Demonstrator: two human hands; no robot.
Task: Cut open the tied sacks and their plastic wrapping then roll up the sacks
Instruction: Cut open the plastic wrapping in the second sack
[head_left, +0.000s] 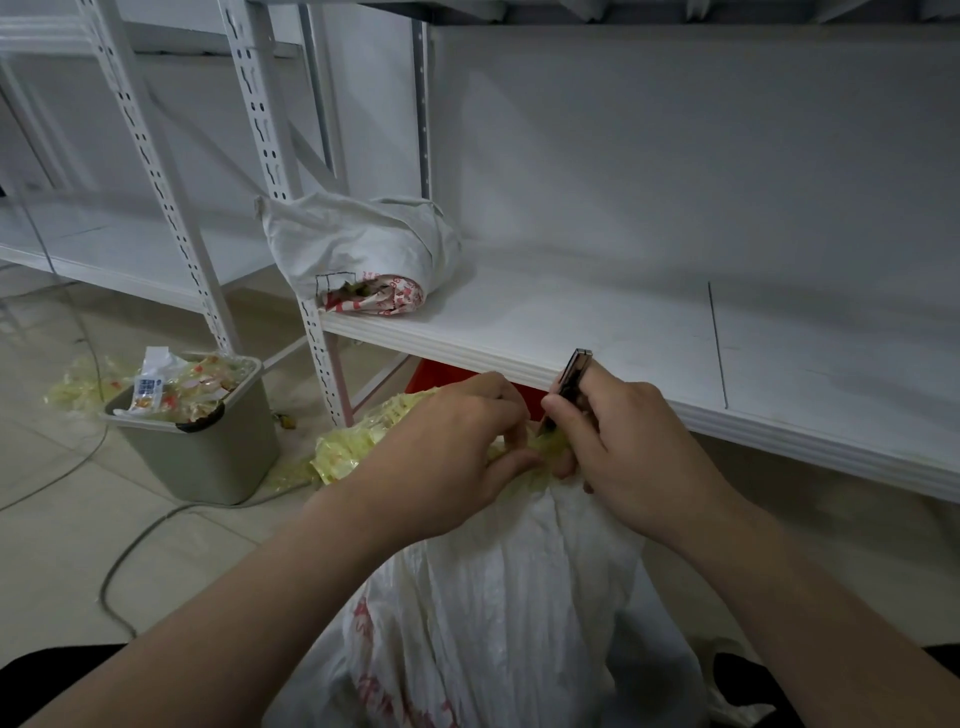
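Bare forearms came in low, meeting over a white sack (519, 597) with red print that stood on the floor (62, 519) between the person's knees. Left hand (457, 447) pinched the yellow plastic wrapping (358, 441) bunched at the sack's neck. Right hand (623, 447) was curled tight round a metal cutter (571, 376), its tip down at that neck; both hands hid the blade and the tie. Just behind them ran the front edge of a white shelf (571, 322), close over the work, with something red (441, 376) under it. A rolled sack (363, 249) lay on the shelf's left end beside a slotted upright (322, 353). To the left, a grey bin (208, 452) stuffed with plastic scraps sat on the floor, more scraps behind it, and a grey cable (130, 545) looped past its base.
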